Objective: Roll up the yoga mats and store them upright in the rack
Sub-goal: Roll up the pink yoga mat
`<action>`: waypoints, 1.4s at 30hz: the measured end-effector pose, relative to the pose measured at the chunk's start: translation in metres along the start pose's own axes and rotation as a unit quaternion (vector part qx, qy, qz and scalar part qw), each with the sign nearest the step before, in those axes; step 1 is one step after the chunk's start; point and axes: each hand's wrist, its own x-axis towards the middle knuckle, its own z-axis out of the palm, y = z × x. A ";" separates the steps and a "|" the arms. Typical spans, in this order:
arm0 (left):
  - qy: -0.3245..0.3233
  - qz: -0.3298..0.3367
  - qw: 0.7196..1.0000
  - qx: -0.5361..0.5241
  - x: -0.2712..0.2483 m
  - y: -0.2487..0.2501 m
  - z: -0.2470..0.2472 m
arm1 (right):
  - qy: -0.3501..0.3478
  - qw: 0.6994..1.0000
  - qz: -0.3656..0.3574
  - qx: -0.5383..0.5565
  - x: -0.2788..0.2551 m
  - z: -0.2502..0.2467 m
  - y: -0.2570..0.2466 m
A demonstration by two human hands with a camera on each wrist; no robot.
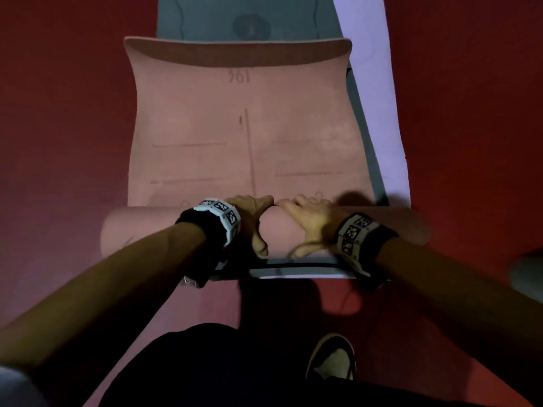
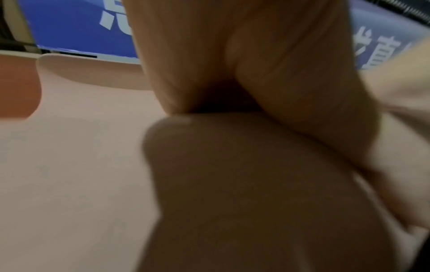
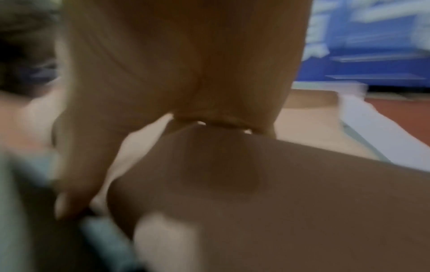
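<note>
A pink yoga mat lies lengthwise in front of me, its near part wound into a thick roll (image 1: 141,230) and its flat part (image 1: 205,127) stretching away to a far end that curls up. My left hand (image 1: 252,218) and right hand (image 1: 305,221) sit side by side on the roll's middle, with fingers curved over its top and thumbs on the near side. In the left wrist view my left hand (image 2: 232,55) arches over the roll (image 2: 232,184). The blurred right wrist view shows my right hand (image 3: 174,64) on the roll (image 3: 279,202) the same way.
Beneath the pink mat lie a grey mat (image 1: 205,16) and a lavender mat (image 1: 379,98) that sticks out on the right. All rest on a red floor (image 1: 58,113). My shoe (image 1: 332,356) stands just behind the roll. A blue banner (image 2: 69,24) lines the far wall.
</note>
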 end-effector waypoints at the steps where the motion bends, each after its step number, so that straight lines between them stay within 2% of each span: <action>1: -0.015 -0.004 1.000 -0.016 0.001 0.000 -0.006 | -0.001 1.000 0.007 -0.026 0.005 0.004 -0.002; 3: -0.042 -0.007 0.999 -0.021 0.004 0.001 -0.013 | 0.005 0.999 0.017 -0.027 0.011 0.008 -0.003; 6: -0.043 -0.009 0.999 -0.008 0.002 0.004 -0.010 | -0.004 1.000 0.007 -0.019 0.016 0.003 0.003; 9: 0.028 0.001 0.987 0.158 -0.002 0.019 0.018 | -0.027 0.999 0.001 0.019 0.019 -0.008 0.008; 11: 0.086 -0.022 0.975 0.202 -0.004 0.027 0.038 | -0.058 0.997 0.001 0.044 0.021 -0.015 0.007; 13: 0.095 -0.022 0.977 0.187 -0.002 0.028 0.044 | -0.085 0.995 -0.005 0.058 0.022 -0.017 0.005; 15: 0.069 -0.007 0.986 0.151 0.003 0.022 0.034 | -0.072 0.995 -0.007 0.063 0.018 -0.016 0.006; 20: -0.004 0.004 0.999 0.036 0.008 0.002 0.000 | 0.043 0.998 0.005 -0.039 0.005 0.014 -0.004; 25: -0.026 0.016 0.999 0.022 0.002 0.000 0.006 | 0.019 0.999 -0.029 -0.022 0.003 0.002 -0.004; 27: -0.013 0.026 0.997 0.066 -0.002 0.003 0.013 | 0.020 0.999 -0.031 -0.003 0.008 -0.003 -0.001; 30: 0.077 -0.002 0.975 0.207 -0.009 0.013 0.035 | -0.015 0.999 -0.008 0.041 0.021 -0.011 0.002; 33: 0.118 -0.011 0.968 0.221 -0.006 0.013 0.048 | -0.036 0.997 0.003 0.072 0.024 -0.013 0.006; 36: 0.087 -0.003 0.976 0.199 0.000 0.012 0.035 | -0.017 0.995 -0.004 0.095 0.017 -0.002 0.009; 39: 0.047 -0.007 0.985 0.165 0.005 0.011 0.016 | 0.057 0.998 -0.004 -0.005 0.012 0.013 0.005; 42: 0.025 -0.002 0.991 0.128 0.011 0.005 0.002 | 0.088 0.994 0.032 -0.062 0.016 0.025 -0.002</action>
